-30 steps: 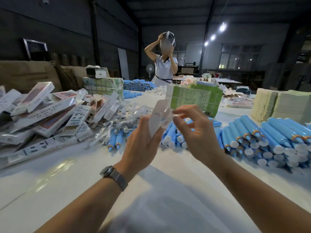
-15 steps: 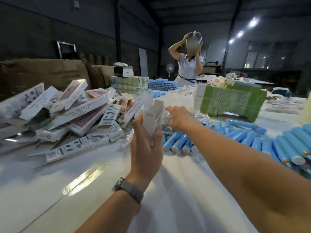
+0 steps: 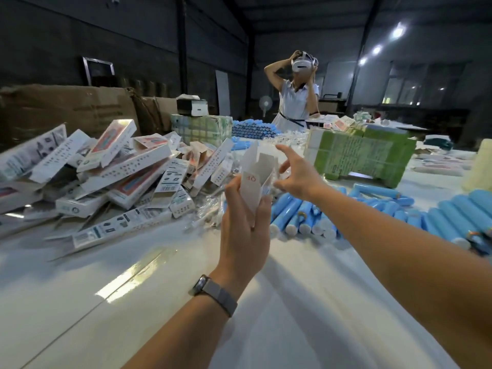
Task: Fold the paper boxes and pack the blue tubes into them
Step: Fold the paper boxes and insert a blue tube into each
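- White card, a paper box (image 3: 255, 182) with its top flaps standing open, is held upright above the table (image 3: 133, 302) near the middle of the view.
- It is gripped low down by the left hand (image 3: 243, 230), whose fingers (image 3: 262, 211) are curled round its sides; a watch (image 3: 213, 294) is worn on that wrist.
- Just beyond the box, toward 1 o'clock, the right hand (image 3: 298, 174) is stretched out with its fingers spread and straight, nothing being held in it.
- Blue tubes (image 3: 300, 217) are heaped on the table at 3 o'clock, from just behind the left hand out to the right edge.
- A pile of printed boxes (image 3: 119, 171) is spread at 9 to 10 o'clock, with clear wrappers (image 3: 210, 209) lying between it and the tubes.
- A green carton (image 3: 359, 155) is set at 2 o'clock.
- At 12 o'clock, across the table, another person (image 3: 296, 102) is seen with both hands raised to a headset.
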